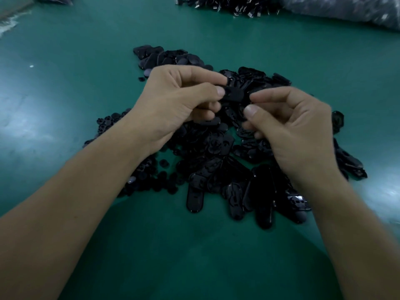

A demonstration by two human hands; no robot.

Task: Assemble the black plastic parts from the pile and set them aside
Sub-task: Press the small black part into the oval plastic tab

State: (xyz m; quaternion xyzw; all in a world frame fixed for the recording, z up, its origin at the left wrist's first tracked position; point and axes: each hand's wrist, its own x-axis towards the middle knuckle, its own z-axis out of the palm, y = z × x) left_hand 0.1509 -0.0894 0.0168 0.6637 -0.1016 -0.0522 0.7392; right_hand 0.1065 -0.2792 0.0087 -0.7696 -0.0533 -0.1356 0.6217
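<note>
Forearms (75,191) meet above the pile (216,148), left hand (177,105) pinching a black part (233,94) whose long axis points at the right hand's (298,131) curled fingers (266,97) just beside, their hold unclear.

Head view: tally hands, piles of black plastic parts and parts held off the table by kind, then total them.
Hands: 2, left hand, right hand
Piles of black plastic parts: 2, near pile, far pile
Black plastic part pinched by the left hand: 1
Total: 5
</note>
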